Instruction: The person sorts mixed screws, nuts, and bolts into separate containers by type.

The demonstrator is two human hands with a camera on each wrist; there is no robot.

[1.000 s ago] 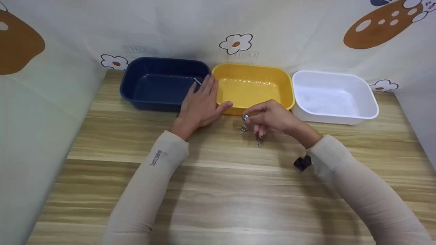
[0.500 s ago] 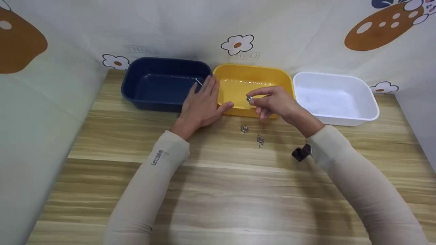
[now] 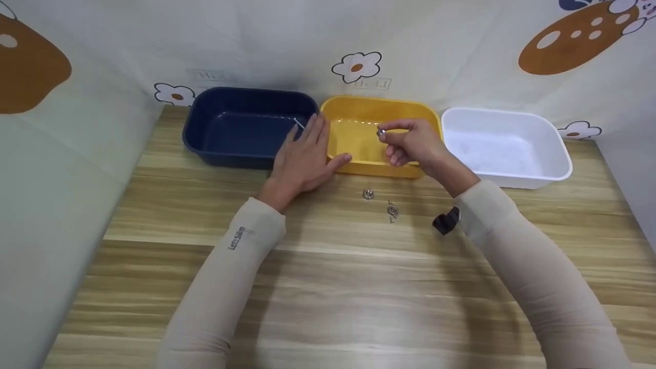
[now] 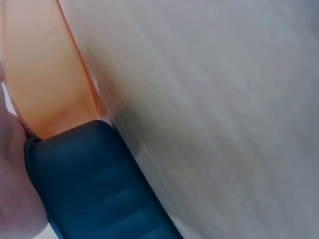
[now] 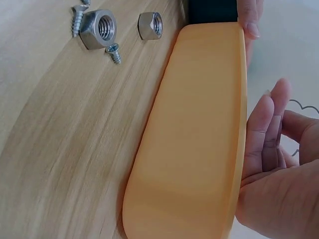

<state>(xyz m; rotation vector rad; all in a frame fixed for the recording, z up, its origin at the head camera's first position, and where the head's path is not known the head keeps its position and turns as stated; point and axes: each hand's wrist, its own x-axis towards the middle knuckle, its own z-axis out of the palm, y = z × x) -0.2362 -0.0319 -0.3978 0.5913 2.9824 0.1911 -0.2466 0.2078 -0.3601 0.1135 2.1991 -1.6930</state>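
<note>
My left hand (image 3: 302,156) lies flat with straight fingers over the adjoining rims of the navy bin (image 3: 225,160) and the yellow bin (image 3: 369,169). Over the inside of the yellow bin, my right hand (image 3: 416,144) pinches a small silver nut (image 3: 381,132) between thumb and index finger. In the right wrist view the held nut is hidden. Two hex nuts lie on the table: one nut (image 5: 150,26) alone, and the other nut (image 5: 98,30) between small screws (image 5: 113,53). A metal screw or bolt (image 3: 299,123) shows in the navy bin beside my left fingertips.
A white bin (image 3: 505,179) stands to the right of the yellow one, completing a row along the patterned backdrop (image 3: 287,46). The wooden table (image 3: 359,302) stretches in front of the row. A black wrist camera (image 3: 446,221) hangs under my right sleeve.
My right hand has lifted the nut off the table in front of the yellow bin and carried it forward, over that bin. The left hand has stayed in place.
</note>
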